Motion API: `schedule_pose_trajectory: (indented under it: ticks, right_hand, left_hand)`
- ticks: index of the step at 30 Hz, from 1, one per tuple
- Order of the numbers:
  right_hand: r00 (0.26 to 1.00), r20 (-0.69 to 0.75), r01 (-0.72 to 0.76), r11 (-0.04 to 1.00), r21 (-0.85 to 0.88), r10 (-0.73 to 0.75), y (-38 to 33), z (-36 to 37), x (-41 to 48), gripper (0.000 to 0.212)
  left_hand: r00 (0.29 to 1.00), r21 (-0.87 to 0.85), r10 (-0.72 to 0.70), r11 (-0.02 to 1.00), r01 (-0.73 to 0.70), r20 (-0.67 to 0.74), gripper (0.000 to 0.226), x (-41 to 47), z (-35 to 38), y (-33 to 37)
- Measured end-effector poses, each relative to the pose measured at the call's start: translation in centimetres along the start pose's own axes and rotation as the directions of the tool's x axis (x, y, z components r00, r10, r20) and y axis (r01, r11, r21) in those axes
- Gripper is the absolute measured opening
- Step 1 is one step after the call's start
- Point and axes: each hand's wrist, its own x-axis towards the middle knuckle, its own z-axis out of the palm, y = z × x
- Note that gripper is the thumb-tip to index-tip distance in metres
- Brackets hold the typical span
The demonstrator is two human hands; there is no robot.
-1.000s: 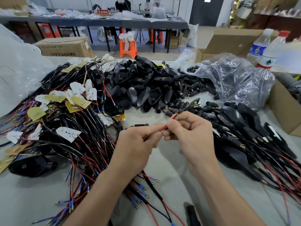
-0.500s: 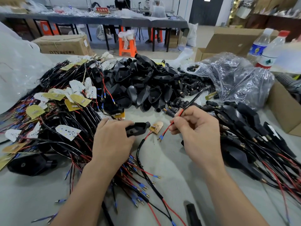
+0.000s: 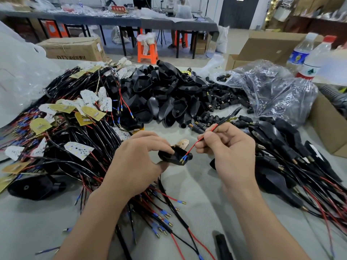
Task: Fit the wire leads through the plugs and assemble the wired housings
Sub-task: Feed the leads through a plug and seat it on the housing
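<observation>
We hold the black housing [image 3: 175, 155] pinched in our left hand [image 3: 137, 164], its open side facing right. Our right hand [image 3: 228, 152] grips the red wire [image 3: 199, 140], which slants down-left so its blue-sleeved tips [image 3: 184, 158] sit at the housing's mouth.

The housing [image 3: 175, 155] in the left hand [image 3: 139, 166] looks like smooth, faintly glossy black plastic; the lead [image 3: 202, 136] pinched by the right hand [image 3: 231, 152] has shiny red insulation; beyond the right hand, a crinkled glossy plastic bag [image 3: 272, 91]
</observation>
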Motion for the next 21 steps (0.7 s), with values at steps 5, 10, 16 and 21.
schedule_pose_trajectory:
  ticks: [5,10,16,21]
  right_hand:
    - [0.999,0.027,0.042,0.996,-0.085,-0.04,0.4,0.1,-0.2,0.016]
    - [0.991,0.092,0.128,0.905,-0.405,-0.099,1.2,0.6,-0.9,0.014]
    - [0.959,0.195,0.281,0.777,-0.563,-0.205,1.2,0.5,-1.2,0.011]
    - [0.949,0.233,0.312,0.759,-0.572,-0.214,0.8,0.6,-1.3,0.012]
  left_hand:
    - [0.998,0.086,0.063,0.994,-0.062,0.0,0.035,-0.1,0.2,0.4]
    - [1.0,0.006,0.023,1.0,-0.023,-0.003,0.039,-0.2,0.0,0.6]
    - [0.988,-0.071,-0.136,0.987,0.141,0.071,0.04,-0.3,-0.5,0.6]
    - [0.955,-0.245,-0.286,0.923,0.296,0.078,0.041,0.0,0.3,1.2]
